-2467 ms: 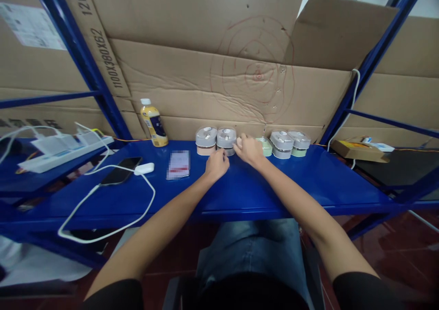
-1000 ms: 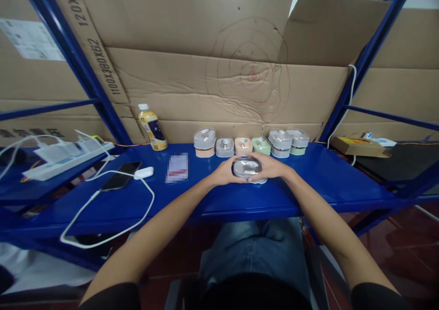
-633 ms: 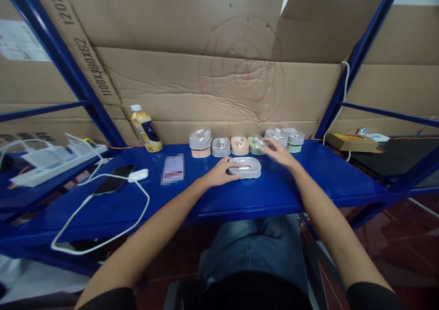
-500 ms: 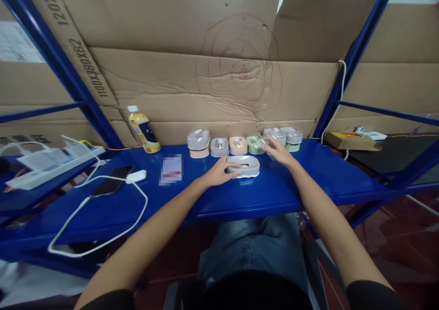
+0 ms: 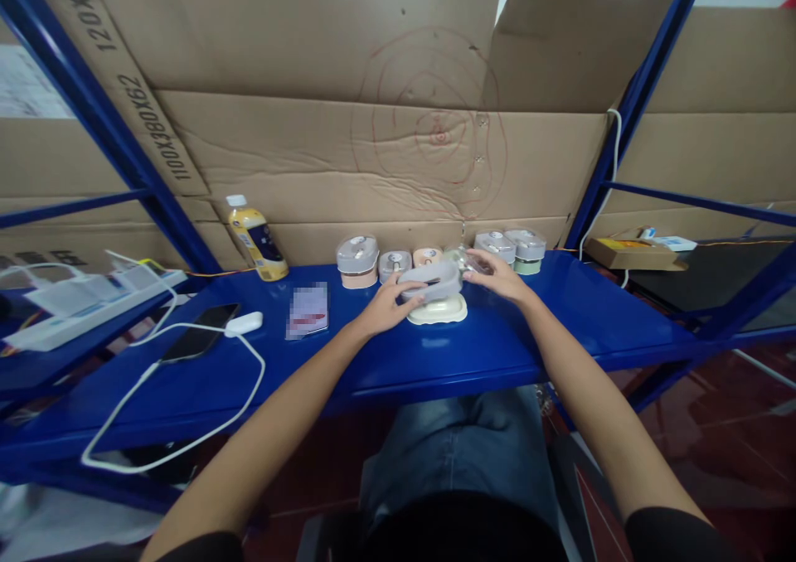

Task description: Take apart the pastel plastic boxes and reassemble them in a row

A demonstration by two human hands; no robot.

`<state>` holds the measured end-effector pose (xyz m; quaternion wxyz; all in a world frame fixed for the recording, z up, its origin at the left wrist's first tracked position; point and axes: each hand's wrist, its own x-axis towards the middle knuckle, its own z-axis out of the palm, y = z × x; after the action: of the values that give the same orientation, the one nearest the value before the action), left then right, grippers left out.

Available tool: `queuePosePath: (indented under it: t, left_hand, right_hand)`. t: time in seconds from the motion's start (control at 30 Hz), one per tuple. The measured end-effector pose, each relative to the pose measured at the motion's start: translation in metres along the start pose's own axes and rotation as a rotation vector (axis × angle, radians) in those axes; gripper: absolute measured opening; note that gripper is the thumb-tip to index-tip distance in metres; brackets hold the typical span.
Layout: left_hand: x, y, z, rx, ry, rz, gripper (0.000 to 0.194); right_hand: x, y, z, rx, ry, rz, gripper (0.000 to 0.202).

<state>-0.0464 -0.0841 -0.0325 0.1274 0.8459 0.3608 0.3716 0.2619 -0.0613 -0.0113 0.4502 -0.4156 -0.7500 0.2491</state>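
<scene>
My left hand (image 5: 386, 303) grips the left end of a grey oval plastic tray (image 5: 411, 290) with a slot in its middle. The tray is tilted and raised above a cream oval base (image 5: 439, 312) on the table. Between the fingers of my right hand (image 5: 502, 280) is a clear plastic lid (image 5: 478, 264), close to the tray's right end; whether the two touch is unclear. Behind them stand a small grey box (image 5: 394, 264), a peach box (image 5: 426, 256) and a green box (image 5: 455, 255), the last two partly hidden.
A grey-and-peach stack (image 5: 357, 257) and more lidded boxes (image 5: 528, 251) line the cardboard back wall (image 5: 279, 147). On the blue table (image 5: 373, 363) are a yellow drink bottle (image 5: 258, 239), a blurred card (image 5: 308, 309), a phone (image 5: 199, 332) and a looped white cable (image 5: 180, 462).
My left hand has lifted the grey tray up and tilted it, uncovering the cream base beneath. My right hand, with the clear lid, has come slightly nearer the tray.
</scene>
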Motion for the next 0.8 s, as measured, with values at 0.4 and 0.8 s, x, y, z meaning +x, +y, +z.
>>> queuePosePath:
  t: [0.4, 0.8]
  left_hand:
    - [-0.001, -0.010, 0.024, -0.190, -0.072, -0.094, 0.107]
    - [-0.001, -0.003, 0.017, -0.161, -0.125, -0.107, 0.094]
  right_hand:
    - [0.006, -0.016, 0.036, -0.220, -0.339, -0.303, 0.077]
    - [-0.003, -0.009, 0.048, -0.250, -0.351, -0.311, 0.083]
